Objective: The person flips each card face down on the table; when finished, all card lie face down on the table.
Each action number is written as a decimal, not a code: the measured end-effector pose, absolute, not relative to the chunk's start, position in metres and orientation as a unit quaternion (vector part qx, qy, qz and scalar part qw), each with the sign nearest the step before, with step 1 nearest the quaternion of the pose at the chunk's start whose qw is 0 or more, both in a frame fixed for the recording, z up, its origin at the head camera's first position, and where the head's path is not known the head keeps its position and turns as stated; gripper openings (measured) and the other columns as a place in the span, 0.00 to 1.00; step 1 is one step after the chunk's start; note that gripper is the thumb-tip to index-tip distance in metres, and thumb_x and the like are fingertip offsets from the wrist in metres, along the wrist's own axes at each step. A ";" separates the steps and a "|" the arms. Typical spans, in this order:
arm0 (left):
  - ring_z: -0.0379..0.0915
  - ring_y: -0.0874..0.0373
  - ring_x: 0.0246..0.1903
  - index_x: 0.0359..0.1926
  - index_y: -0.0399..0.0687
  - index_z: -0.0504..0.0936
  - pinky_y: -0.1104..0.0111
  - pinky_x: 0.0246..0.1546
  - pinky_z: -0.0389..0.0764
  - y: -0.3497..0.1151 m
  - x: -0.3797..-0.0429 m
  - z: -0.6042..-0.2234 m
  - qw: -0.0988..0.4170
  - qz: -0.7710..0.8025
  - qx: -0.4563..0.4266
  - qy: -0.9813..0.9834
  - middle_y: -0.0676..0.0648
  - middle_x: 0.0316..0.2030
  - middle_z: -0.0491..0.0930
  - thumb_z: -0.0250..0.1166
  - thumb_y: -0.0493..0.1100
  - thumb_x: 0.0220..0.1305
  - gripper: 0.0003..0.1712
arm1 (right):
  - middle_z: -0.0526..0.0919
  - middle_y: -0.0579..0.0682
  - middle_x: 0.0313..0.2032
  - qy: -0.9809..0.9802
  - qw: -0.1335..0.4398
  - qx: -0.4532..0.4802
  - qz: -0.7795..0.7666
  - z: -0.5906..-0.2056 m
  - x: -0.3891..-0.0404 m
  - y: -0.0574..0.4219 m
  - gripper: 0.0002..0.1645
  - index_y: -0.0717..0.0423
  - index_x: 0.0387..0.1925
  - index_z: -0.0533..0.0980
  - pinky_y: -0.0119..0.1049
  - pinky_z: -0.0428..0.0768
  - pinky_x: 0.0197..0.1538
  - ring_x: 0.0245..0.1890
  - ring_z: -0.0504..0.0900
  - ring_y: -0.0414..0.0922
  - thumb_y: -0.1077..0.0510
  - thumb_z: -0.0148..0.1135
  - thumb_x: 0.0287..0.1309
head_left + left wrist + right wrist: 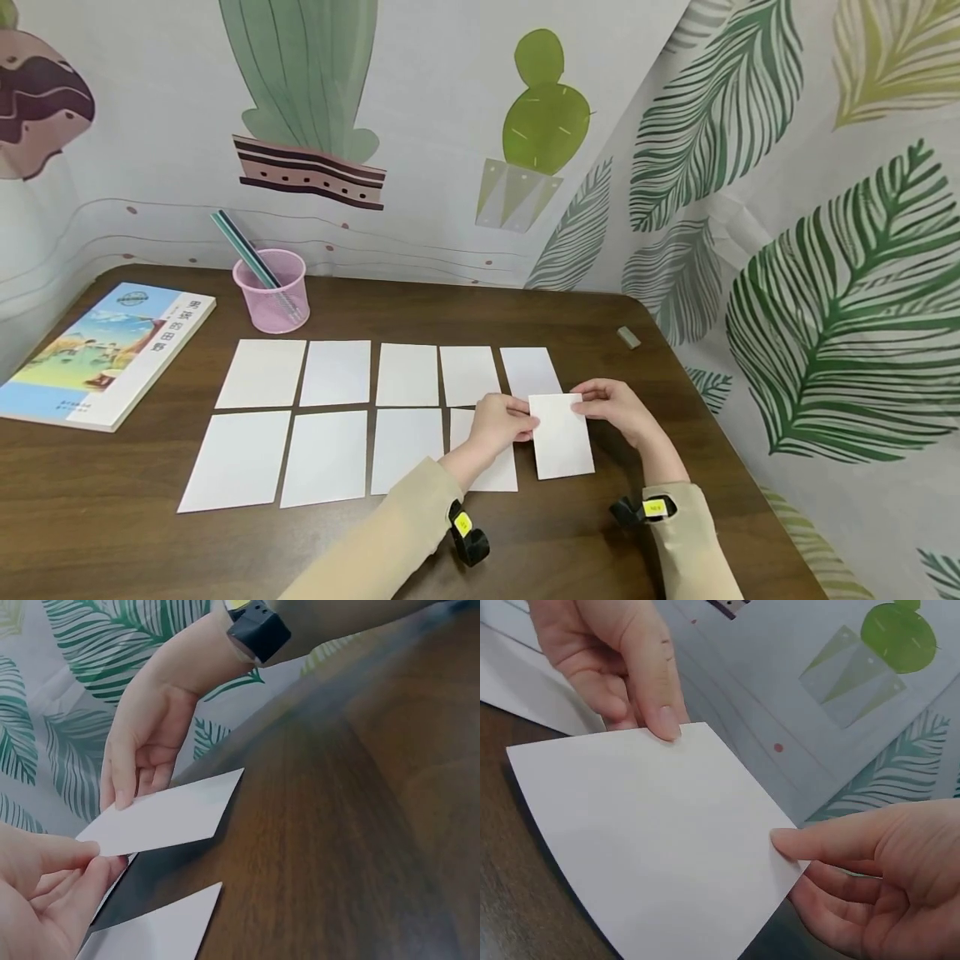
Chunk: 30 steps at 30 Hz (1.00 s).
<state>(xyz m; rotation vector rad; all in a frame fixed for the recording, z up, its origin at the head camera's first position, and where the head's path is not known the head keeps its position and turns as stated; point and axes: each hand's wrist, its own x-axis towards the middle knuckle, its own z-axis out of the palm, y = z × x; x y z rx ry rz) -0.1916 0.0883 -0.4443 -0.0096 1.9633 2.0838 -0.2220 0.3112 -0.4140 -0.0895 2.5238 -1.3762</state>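
Both hands hold one blank white card [561, 437] above the right end of two rows of white cards. My left hand [498, 427] pinches its left edge between thumb and fingers. At the upper right corner, my right hand [617, 408] pinches it, thumb on top and fingers beneath, as the right wrist view shows. The held card [656, 832] has a plain upper face. Under the left hand, a lower-row card [495, 475] is partly covered. Just behind the held card lies the last card of the upper row [531, 371].
The other white cards [258, 373] lie in two neat rows on the brown table [540, 542]. A pink mesh pen cup [276, 300] with pens stands at the back left, beside a book [105, 354]. A small grey eraser [628, 337] lies near the right edge.
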 end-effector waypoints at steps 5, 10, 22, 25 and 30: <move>0.84 0.57 0.22 0.41 0.25 0.82 0.71 0.26 0.85 0.085 -0.190 -0.441 0.134 0.682 -0.006 0.719 0.37 0.29 0.86 0.70 0.27 0.52 0.13 | 0.83 0.52 0.33 0.883 0.129 -0.024 -0.451 -0.418 -0.225 0.307 0.20 0.72 0.46 0.79 0.34 0.80 0.40 0.33 0.77 0.42 0.63 0.70 0.53; 0.84 0.55 0.22 0.40 0.26 0.84 0.72 0.23 0.83 0.081 -0.190 -0.441 0.128 0.641 0.006 0.756 0.38 0.27 0.86 0.71 0.28 0.52 0.13 | 0.83 0.54 0.33 0.898 0.128 -0.017 -0.422 -0.420 -0.225 0.302 0.20 0.71 0.43 0.80 0.33 0.79 0.38 0.32 0.77 0.42 0.62 0.72 0.51; 0.85 0.56 0.21 0.38 0.28 0.85 0.74 0.24 0.83 0.076 -0.193 -0.442 0.117 0.611 0.002 0.783 0.40 0.27 0.87 0.72 0.31 0.52 0.11 | 0.84 0.51 0.31 0.912 0.124 -0.008 -0.391 -0.431 -0.228 0.300 0.19 0.68 0.40 0.82 0.33 0.77 0.36 0.31 0.77 0.42 0.61 0.75 0.47; 0.85 0.56 0.21 0.38 0.28 0.85 0.74 0.24 0.83 0.074 -0.193 -0.441 0.121 0.611 -0.002 0.782 0.41 0.27 0.86 0.72 0.31 0.53 0.11 | 0.83 0.51 0.31 0.914 0.125 -0.007 -0.387 -0.431 -0.228 0.300 0.19 0.68 0.40 0.82 0.33 0.77 0.37 0.32 0.77 0.43 0.60 0.75 0.47; 0.85 0.56 0.22 0.37 0.28 0.85 0.74 0.24 0.83 0.072 -0.192 -0.438 0.124 0.608 -0.003 0.784 0.41 0.27 0.86 0.71 0.31 0.53 0.10 | 0.83 0.51 0.31 0.917 0.128 0.000 -0.376 -0.431 -0.228 0.299 0.19 0.67 0.40 0.83 0.33 0.77 0.37 0.33 0.77 0.44 0.59 0.76 0.47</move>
